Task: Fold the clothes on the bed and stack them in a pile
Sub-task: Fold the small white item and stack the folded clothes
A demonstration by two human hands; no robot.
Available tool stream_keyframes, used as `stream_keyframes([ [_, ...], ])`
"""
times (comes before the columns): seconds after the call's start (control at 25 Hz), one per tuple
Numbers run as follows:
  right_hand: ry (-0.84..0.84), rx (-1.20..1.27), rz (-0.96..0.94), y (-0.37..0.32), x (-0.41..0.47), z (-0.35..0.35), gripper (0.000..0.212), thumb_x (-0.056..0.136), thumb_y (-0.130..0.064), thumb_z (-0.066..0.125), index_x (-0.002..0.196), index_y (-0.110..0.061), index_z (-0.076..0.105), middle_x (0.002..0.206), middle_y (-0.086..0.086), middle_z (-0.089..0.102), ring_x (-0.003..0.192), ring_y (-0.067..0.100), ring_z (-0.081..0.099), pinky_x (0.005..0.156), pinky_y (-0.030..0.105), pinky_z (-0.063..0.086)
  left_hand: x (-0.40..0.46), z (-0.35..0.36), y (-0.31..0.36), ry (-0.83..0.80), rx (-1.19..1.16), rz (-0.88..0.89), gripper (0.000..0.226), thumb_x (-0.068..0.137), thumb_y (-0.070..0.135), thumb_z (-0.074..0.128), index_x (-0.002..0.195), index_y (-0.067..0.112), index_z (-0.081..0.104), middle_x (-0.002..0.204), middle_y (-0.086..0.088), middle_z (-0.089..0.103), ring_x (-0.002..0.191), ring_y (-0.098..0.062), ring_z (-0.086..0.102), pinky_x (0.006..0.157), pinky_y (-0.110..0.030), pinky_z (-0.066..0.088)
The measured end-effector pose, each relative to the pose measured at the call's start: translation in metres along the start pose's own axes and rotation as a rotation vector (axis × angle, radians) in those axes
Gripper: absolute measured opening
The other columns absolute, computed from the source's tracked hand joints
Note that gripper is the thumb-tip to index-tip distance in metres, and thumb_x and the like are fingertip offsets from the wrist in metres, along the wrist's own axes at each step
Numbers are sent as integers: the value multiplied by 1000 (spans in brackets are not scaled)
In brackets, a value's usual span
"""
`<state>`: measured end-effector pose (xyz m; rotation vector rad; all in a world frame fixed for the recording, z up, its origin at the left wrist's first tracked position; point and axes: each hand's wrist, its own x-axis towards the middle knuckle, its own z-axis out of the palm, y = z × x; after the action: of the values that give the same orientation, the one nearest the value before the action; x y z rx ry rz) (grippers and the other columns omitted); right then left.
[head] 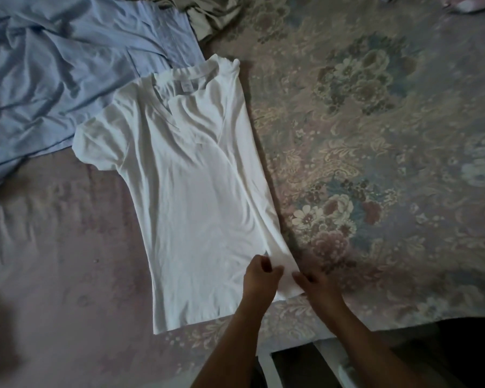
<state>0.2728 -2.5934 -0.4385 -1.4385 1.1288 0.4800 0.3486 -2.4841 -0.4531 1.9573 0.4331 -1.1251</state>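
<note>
White tee (191,175): flat on bed (375,135), right side folded in. Left hand (259,278) and right hand (314,284): fingers curled, pinching its near right hem corner. Risk: uneven pull skews fold; collar overlaps blue garment (67,74) and may drag it.

T-shirt (191,191) flat on bed (375,135); shirt (53,65) behind-left, touching; crumpled garment (210,15) farther behind.

I see one bed (375,163), covered in a floral spread. Lying on it: a white T-shirt (191,191), flat, neck away from me; a crumpled light blue garment (53,79), touching the shirt's far left; a beige garment (207,15), bunched at the far edge.
</note>
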Motion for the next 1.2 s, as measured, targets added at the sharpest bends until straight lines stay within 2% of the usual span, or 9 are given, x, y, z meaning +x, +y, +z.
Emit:
stream_keyframes([
  [0.16, 95, -259, 20, 9, 6, 0, 17, 93, -21, 58, 93, -6, 65, 75, 2, 62, 71, 17, 60, 66, 31, 48, -9, 2, -16, 17, -60, -34, 14, 90, 12, 62, 100, 4, 56, 85, -14, 64, 58, -18, 63, 55, -29, 56],
  [0.36, 73, -384, 68, 8, 7, 6, 27, 94, -33, 53, 104, -10, 63, 90, 5, 65, 82, 22, 63, 69, 30, 47, -18, 9, -15, 156, 294, 95, 22, 95, 27, 52, 109, 10, 51, 105, -6, 61, 95, -25, 61, 77, -33, 49],
  [0.48, 126, -516, 49, -3, 6, 8, 28, 94, -42, 50, 102, -16, 55, 91, 2, 61, 84, 21, 59, 65, 30, 40, -21, -18, -44, 328, 655, 485, 42, 78, 42, 69, 104, 13, 53, 94, -3, 60, 80, -23, 61, 61, -33, 48],
  [0.6, 94, -544, -42, -5, 9, 7, 26, 93, -34, 56, 78, -13, 51, 69, 0, 50, 62, 16, 48, 54, 30, 30, -21, -53, -89, 244, 1068, 741, 71, 49, 47, 85, 101, 13, 50, 85, -3, 63, 67, -20, 61, 50, -30, 51],
  [0.8, 12, -537, 4, -3, 8, -2, 37, 92, -20, 59, 62, -15, 36, 60, 2, 38, 55, 14, 38, 57, 32, 27, -28, -60, -74, 78, 1367, 881, 44, 36, 16, 88, 75, 13, 68, 65, -3, 61, 48, -15, 57, 36, -20, 42],
  [0.92, -26, -643, 27, -10, 5, -13, 31, 95, -24, 54, 68, -14, 42, 68, 3, 46, 64, 19, 47, 61, 33, 39, -40, -54, -60, -111, 1383, 801, 42, 67, 11, 78, 105, 6, 63, 96, -14, 62, 79, -26, 64, 57, -31, 53],
  [1.04, 78, -1098, 47, -21, -4, -9, 20, 98, -23, 45, 108, -9, 56, 109, 10, 61, 101, 28, 60, 86, 36, 49, -51, -56, -67, -132, 1219, 762, 40, 86, 18, 61, 123, 8, 52, 115, -14, 56, 97, -30, 61, 74, -37, 52],
  [1.12, 329, -1414, -228, -18, -7, 10, 24, 91, -9, 50, 113, -2, 57, 110, 17, 61, 99, 33, 61, 82, 42, 52, -49, -76, -65, -117, 904, 627, 32, 95, 32, 43, 122, 17, 51, 116, -10, 56, 100, -27, 59, 79, -38, 50],
  [1.2, 464, -1422, -608, -12, -9, 38, 30, 77, 0, 50, 105, 6, 62, 100, 26, 61, 87, 40, 62, 69, 46, 53, -35, -116, -47, 159, 520, 568, 30, 93, 37, 38, 101, 16, 58, 96, -8, 61, 82, -24, 59, 69, -32, 47],
])
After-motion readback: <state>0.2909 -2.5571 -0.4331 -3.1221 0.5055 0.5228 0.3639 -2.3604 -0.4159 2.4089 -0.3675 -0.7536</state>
